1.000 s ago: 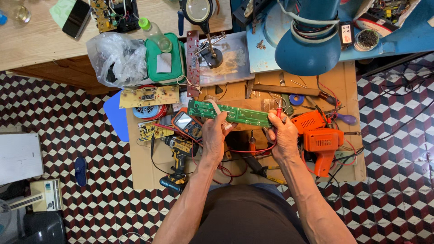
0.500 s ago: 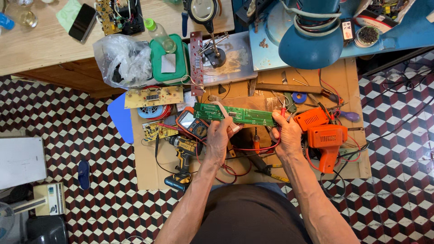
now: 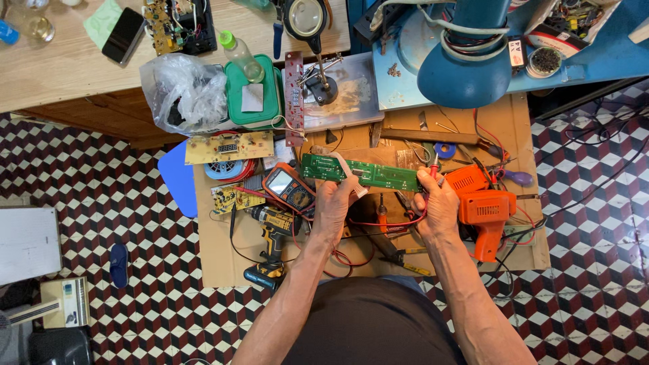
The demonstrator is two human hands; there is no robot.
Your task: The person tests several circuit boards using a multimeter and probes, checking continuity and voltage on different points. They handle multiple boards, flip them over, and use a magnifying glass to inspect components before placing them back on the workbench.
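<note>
- My left hand [image 3: 332, 203] gripped the long green circuit board [image 3: 358, 173] from below, fingers closed on its lower edge near the middle.
- My right hand [image 3: 438, 206] closed on the board's right end, apparently pinching a red-tipped probe [image 3: 433, 167] too.
- The board hung level above the cluttered table [image 3: 223, 260], beside an orange multimeter [image 3: 289, 189].
- I judged steady support at both ends mattered, keeping red leads [image 3: 378, 223] clear.

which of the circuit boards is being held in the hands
The long green circuit board, held between left hand and right hand. The yellowish boards lie untouched on the work surface.
</note>
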